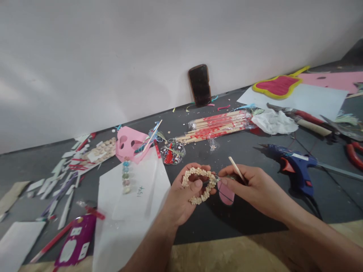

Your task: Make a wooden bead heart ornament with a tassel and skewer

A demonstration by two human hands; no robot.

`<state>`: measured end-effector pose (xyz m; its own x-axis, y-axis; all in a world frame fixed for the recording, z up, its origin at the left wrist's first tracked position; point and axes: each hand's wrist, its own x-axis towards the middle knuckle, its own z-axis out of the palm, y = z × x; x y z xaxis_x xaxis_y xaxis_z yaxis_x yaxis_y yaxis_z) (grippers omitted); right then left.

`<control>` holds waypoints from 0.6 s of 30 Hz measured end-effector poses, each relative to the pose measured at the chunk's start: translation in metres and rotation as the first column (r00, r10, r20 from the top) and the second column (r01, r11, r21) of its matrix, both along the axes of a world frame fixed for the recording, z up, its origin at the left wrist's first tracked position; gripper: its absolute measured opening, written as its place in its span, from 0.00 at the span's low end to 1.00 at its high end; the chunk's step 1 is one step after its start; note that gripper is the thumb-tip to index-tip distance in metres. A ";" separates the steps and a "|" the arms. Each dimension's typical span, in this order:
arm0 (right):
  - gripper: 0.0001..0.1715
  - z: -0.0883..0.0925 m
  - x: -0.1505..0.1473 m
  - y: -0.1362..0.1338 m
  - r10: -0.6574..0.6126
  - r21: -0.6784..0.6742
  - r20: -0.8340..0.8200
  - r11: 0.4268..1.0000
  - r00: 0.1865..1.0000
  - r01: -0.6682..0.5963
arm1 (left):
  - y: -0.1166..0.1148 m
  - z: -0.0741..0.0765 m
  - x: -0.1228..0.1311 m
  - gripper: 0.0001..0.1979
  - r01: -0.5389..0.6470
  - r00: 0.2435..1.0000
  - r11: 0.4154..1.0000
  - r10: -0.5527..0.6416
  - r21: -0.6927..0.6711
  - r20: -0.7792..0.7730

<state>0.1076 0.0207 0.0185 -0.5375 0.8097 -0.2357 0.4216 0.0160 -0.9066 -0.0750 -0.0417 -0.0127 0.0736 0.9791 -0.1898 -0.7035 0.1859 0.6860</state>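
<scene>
My left hand (185, 192) is closed around a ring of small cream beads (198, 200), thumb laid across it. The ring is tilted, with dark space inside it. At its right edge the fingertips of my right hand (246, 181) pinch together; a small shiny bit shows there, too small to name. A pale wooden stick (236, 166) juts up between the fingers of my right hand. Just below those fingertips is a pink rounded piece (226, 194) with a dark line across it; I cannot tell whether it is held or lies on the table.
A blue glue gun (300, 166) lies right of my hands, near pliers (309, 117). Wrapped chopsticks (218, 126) lie ahead, below a phone (200, 85) leaning on the wall. White paper (127, 234), a pink cutout (132, 143) and a purple card (76, 240) are at left.
</scene>
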 end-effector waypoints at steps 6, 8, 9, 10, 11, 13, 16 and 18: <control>0.12 -0.001 0.001 -0.001 0.033 0.020 0.029 0.999 0.999 -0.034 | 0.000 0.001 0.000 0.13 -0.009 1.000 1.000 0.009 -0.011 -0.006; 0.12 -0.002 0.001 0.000 0.017 0.033 0.040 0.999 0.999 -0.019 | -0.001 0.000 0.001 0.13 -0.007 1.000 1.000 0.007 -0.013 -0.001; 0.11 -0.002 0.001 0.000 0.013 0.041 0.047 0.999 0.999 -0.015 | -0.001 0.000 0.001 0.13 -0.007 1.000 1.000 0.007 -0.012 0.001; 0.11 -0.002 0.001 0.000 0.018 0.041 0.054 0.999 0.998 -0.020 | -0.001 0.000 0.001 0.13 -0.008 1.000 1.000 0.008 -0.010 0.004; 0.12 -0.003 0.001 0.000 0.032 0.035 0.060 0.999 0.998 -0.034 | -0.001 0.000 0.001 0.13 -0.011 1.000 1.000 0.011 -0.006 0.007; 0.14 -0.003 0.000 -0.001 0.069 0.016 0.070 0.997 0.995 -0.070 | -0.001 0.000 0.000 0.13 -0.015 1.000 1.000 0.015 0.002 0.014; 0.15 -0.001 -0.001 -0.001 0.087 0.016 0.084 0.996 0.993 -0.089 | -0.001 0.001 0.000 0.14 -0.015 1.000 1.000 0.014 0.003 0.019; 0.15 0.000 -0.001 -0.001 0.089 0.025 0.088 0.995 0.992 -0.092 | -0.002 0.001 0.000 0.14 -0.007 1.000 1.000 0.007 0.004 0.019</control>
<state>0.1065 0.0196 0.0186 -0.5873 0.7658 -0.2620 0.4945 0.0832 -0.8652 -0.0745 -0.0436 -0.0116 0.0701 0.9803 -0.1845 -0.7174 0.1781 0.6735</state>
